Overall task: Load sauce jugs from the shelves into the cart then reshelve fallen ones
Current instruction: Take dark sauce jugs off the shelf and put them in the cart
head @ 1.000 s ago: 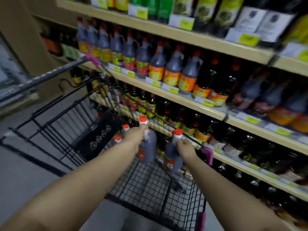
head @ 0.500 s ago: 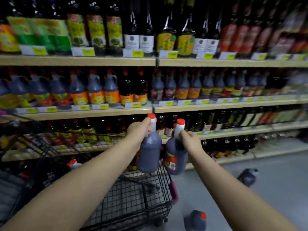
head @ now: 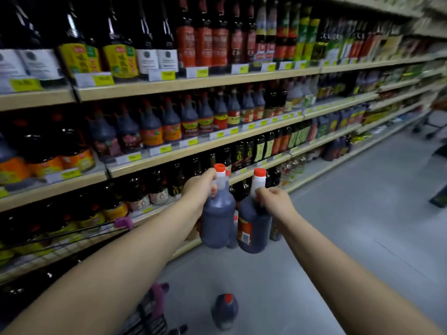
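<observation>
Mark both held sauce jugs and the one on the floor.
left-hand sauce jug (head: 217, 224): head view, dark body.
right-hand sauce jug (head: 259, 232): head view, dark body.
floor sauce jug (head: 224, 311): head view, dark body.

**Stocked shelves, one jug on the floor**

Long wooden shelves run down the aisle, with yellow price tags on their front edges. The upper board carries tall bottles. The board below holds a row of handled jugs, and the next one down holds small dark bottles. On the grey floor are a fallen jug with a red cap and, just beside it, the cart.
</observation>
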